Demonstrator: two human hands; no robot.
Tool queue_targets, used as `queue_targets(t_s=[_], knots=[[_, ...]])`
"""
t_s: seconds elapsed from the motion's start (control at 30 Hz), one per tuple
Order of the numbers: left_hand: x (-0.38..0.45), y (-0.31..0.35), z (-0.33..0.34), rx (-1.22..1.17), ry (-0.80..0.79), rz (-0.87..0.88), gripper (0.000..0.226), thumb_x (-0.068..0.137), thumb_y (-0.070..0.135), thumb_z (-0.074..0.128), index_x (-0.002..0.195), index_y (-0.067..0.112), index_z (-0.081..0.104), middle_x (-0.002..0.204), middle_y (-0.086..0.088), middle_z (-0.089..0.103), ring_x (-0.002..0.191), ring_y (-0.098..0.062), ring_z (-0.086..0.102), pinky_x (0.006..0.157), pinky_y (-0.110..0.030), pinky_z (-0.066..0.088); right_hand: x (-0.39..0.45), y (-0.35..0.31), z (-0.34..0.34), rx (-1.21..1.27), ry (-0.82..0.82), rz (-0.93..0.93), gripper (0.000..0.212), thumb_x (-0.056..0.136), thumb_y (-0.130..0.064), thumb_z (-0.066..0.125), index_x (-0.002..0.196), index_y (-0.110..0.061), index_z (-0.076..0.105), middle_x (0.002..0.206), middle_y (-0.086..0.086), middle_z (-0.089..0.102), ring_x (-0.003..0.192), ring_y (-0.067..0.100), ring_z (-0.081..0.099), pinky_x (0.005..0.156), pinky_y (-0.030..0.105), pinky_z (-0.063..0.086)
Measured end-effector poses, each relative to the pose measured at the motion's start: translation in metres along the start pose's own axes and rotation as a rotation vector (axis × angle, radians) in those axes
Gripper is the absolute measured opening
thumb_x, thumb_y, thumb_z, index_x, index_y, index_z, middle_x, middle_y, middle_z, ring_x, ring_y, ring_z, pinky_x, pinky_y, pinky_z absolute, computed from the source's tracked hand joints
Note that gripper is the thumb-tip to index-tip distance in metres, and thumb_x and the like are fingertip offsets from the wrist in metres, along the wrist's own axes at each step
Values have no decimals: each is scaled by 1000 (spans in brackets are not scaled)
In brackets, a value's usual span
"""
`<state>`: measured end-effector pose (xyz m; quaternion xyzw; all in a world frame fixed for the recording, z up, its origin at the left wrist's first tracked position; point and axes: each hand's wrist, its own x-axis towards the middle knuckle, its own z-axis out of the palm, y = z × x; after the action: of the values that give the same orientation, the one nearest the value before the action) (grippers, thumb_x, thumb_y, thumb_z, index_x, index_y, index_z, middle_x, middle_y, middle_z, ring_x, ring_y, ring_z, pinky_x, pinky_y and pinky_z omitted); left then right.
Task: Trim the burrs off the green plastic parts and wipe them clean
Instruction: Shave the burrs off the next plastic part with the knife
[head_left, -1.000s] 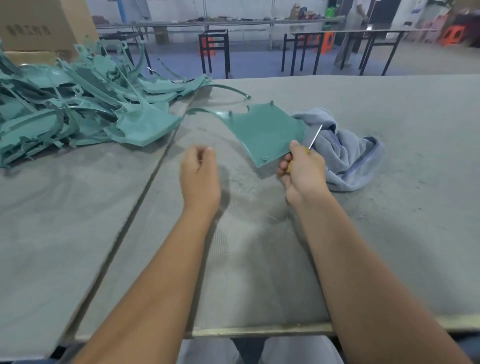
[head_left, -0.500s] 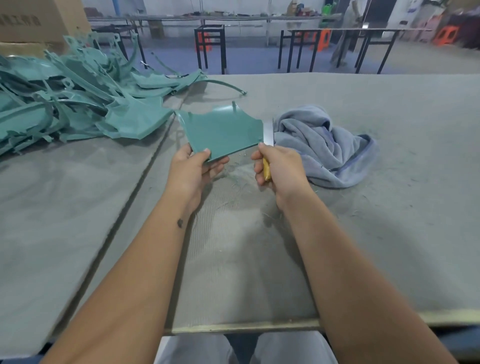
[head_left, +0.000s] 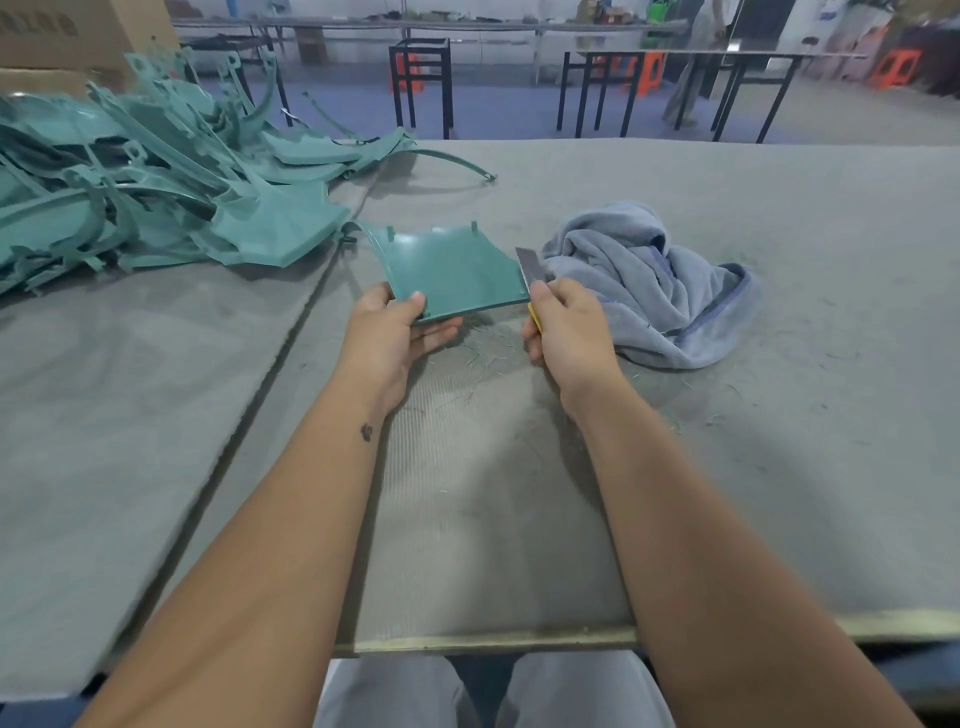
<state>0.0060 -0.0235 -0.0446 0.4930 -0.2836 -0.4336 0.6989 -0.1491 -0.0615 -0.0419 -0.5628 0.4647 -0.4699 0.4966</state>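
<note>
Green plastic fills the middle of the view: a flat, curved-edged part (head_left: 457, 270) is held up just above the grey worktop (head_left: 779, 467), tilted toward the camera, with small pegs standing along its far edge. The left hand (head_left: 395, 332) grips its near left corner, thumb pressed on the upper face and the other fingers spread underneath. The right hand (head_left: 566, 332) is curled round a yellow-handled knife (head_left: 531, 283), whose short grey blade points up and away and lies against the right edge of the part. Only a sliver of the yellow handle shows between the fingers.

Just right of the blade, a crumpled blue-grey cloth (head_left: 649, 291) lies on the worktop, near the right hand; whether it touches the hand cannot be told. Thin green shavings (head_left: 483, 353) are scattered on the worktop below the part and between the two hands.

To the left, a large heap of similar green parts (head_left: 156, 197) is stacked on the worktop, with one long thin curved strip (head_left: 457, 158) reaching out to the right of it. The heap's nearest piece lies close to the far left corner of the held part. A cardboard box (head_left: 67, 36) stands behind the heap. Beyond the worktop are black-framed tables (head_left: 727, 78) and orange stools (head_left: 898, 65), blurred. Both bare forearms reach in from below, and pale trousers (head_left: 395, 696) show under the worktop's near edge.
</note>
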Motion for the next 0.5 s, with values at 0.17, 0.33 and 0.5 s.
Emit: queue_targets(t_s=[0.17, 0.33, 0.5], knots=[[0, -4, 13, 121, 97, 40, 14, 101, 10, 46, 113, 8, 53, 88, -9, 68, 55, -15, 69, 51, -21, 54, -3, 1, -1, -9, 42, -46, 31, 101, -26, 45, 73, -13, 44, 57, 1, 45, 38, 5, 32, 39, 16, 29], [-3, -4, 12, -16, -2, 64, 16, 101, 8, 47, 116, 6, 53, 91, -11, 70, 63, -19, 72, 56, -22, 56, -4, 1, -2, 96, 46, -51, 33, 101, -25, 47, 70, -12, 49, 52, 1, 37, 43, 9, 28, 42, 19, 25], [-1, 0, 12, -176, -10, 31, 18, 103, 7, 40, 104, 13, 57, 94, -8, 69, 66, -18, 72, 61, -23, 56, -4, 2, -3, 132, 34, -112, 32, 101, -26, 46, 72, -17, 55, 51, -4, 54, 43, 10, 43, 43, 20, 38]])
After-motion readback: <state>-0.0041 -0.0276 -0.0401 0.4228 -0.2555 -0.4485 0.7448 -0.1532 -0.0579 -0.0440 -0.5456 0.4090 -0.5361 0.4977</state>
